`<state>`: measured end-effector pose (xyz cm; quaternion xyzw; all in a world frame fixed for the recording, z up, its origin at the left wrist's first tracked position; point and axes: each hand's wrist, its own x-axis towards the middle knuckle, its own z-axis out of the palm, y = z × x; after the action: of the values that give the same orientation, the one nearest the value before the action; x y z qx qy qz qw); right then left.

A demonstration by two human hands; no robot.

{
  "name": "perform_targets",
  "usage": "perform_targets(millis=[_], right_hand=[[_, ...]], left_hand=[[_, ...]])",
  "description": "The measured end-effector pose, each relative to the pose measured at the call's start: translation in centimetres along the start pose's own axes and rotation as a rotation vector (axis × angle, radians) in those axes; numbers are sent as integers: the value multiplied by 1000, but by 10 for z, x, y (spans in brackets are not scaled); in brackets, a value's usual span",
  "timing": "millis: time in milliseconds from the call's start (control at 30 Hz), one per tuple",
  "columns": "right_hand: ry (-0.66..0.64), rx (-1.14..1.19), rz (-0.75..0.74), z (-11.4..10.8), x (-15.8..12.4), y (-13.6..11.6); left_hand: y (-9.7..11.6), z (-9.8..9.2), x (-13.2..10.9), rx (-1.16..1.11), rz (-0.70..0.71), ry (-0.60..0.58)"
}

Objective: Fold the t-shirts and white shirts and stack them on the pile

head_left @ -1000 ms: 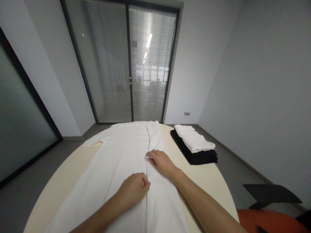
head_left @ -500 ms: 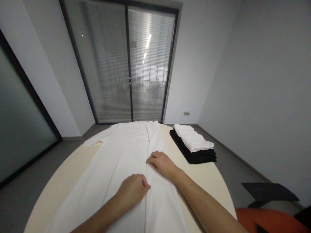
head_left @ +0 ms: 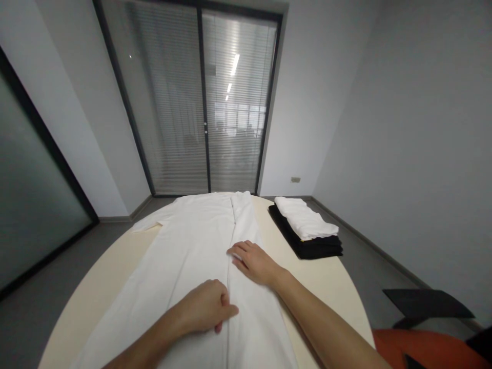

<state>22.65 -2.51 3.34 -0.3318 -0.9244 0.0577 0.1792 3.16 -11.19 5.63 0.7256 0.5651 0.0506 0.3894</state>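
A long white garment point(head_left: 192, 246) lies spread along a round cream table point(head_left: 96, 287), its right side folded in to a straight edge down the middle. My right hand point(head_left: 253, 262) rests flat on that folded strip, fingers stretched out toward the fold edge. My left hand point(head_left: 205, 310) lies nearer me on the garment, fingers curled and pinched at the same fold edge. A sleeve point(head_left: 148, 224) sticks out at the far left.
At the table's right edge sits a stack of folded black clothes point(head_left: 307, 245) with a folded white one point(head_left: 305, 219) on top. A dark chair part point(head_left: 426, 305) and something orange point(head_left: 430, 351) are at lower right. Glass doors with blinds point(head_left: 203, 102) stand beyond.
My right hand has slid slightly toward me and left along the fold. My left hand has drawn back a little, its fingers now pinching at the fold edge.
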Motion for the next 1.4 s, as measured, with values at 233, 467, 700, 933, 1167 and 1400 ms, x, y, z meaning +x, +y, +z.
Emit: perform_targets(millis=[233,467,700,933,1167,1400], right_hand=[[9,85,-54,-3,-5,8],[55,118,-23,1,-10,14],[46,115,-14,3,-11,16],[56,144,-50,2,-9,15],[6,95,-64,-5,-11,14],[-128,68,127,-3,-19,18]], left_hand=[[-1,-19,-11,29,238,-234],[-6,-18,-8,80,452,-309],[-3,-12,-7,47,496,-332],[-6,-22,-9,-21,404,-445],[-11,-23,-9,-19,357,-453],[-3,-15,-15,64,365,-395]])
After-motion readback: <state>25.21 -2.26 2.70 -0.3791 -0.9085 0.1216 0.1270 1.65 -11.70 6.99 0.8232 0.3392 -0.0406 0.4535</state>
